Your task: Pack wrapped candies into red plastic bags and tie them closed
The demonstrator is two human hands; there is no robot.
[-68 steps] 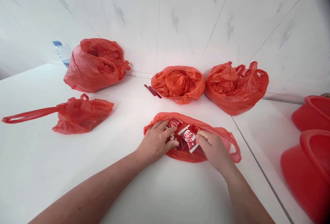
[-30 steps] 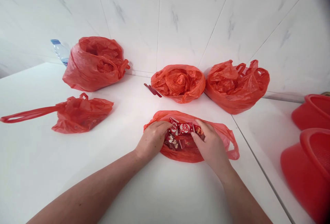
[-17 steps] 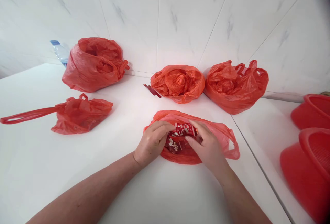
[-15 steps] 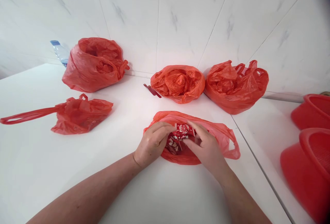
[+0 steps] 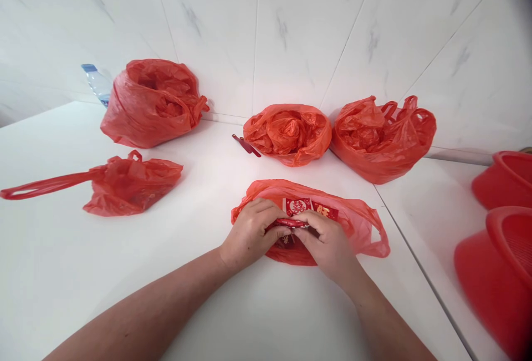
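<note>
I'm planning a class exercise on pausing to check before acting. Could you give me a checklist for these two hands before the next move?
1. Left-hand grip closed on the small, shiny red packet: ok, thumb and fingers pinch one end.
2. Right-hand grip on that packet: ok, pinching the other end.
3. Translucent red plastic bag open beneath the hands: ok.
4. Flat red packet with white print visible inside the bag: ok.
5. Held packet's printed face readable: not ok, it is turned nearly edge-on.
6. Held packet sealed or torn: cannot tell, fingers cover its ends.
</note>
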